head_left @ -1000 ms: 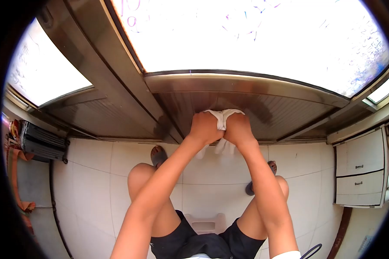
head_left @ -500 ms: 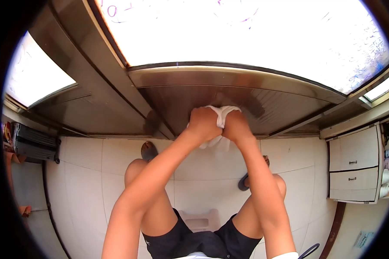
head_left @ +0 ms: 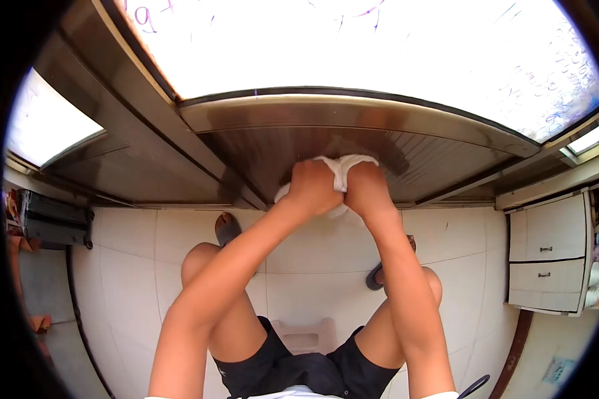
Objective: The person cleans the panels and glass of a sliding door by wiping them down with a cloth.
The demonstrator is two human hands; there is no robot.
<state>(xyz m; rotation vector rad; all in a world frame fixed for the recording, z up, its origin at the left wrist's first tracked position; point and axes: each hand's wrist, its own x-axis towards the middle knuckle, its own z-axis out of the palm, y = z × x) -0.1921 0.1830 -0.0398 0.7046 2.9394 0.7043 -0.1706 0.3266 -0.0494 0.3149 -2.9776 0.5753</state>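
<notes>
A white cloth (head_left: pixel 340 174) is bunched between my two hands, against the dark brown ribbed lower panel (head_left: pixel 246 149) of a framed door or partition. My left hand (head_left: pixel 315 187) is closed round its left part, and some cloth sticks out past that hand's left side. Closed on the right part is my right hand (head_left: pixel 367 189), close beside the left. The lower end of the cloth hangs below the hands. Wet-looking streaks show on the panel to the right of the cloth. The fingertips are hidden by the backs of my hands.
Above the panel is a bright pane (head_left: pixel 353 53) with scribbled marks. A pale stool (head_left: pixel 304 339) stands between my legs on the tiled floor (head_left: pixel 313 292). At the right is a white drawer cabinet (head_left: pixel 546 282); at the left, a dark case (head_left: pixel 54 218).
The view has shifted, so the panel and frame appear further left. Both hands still hold the cloth, and more of it now shows at the left hand's outer side.
</notes>
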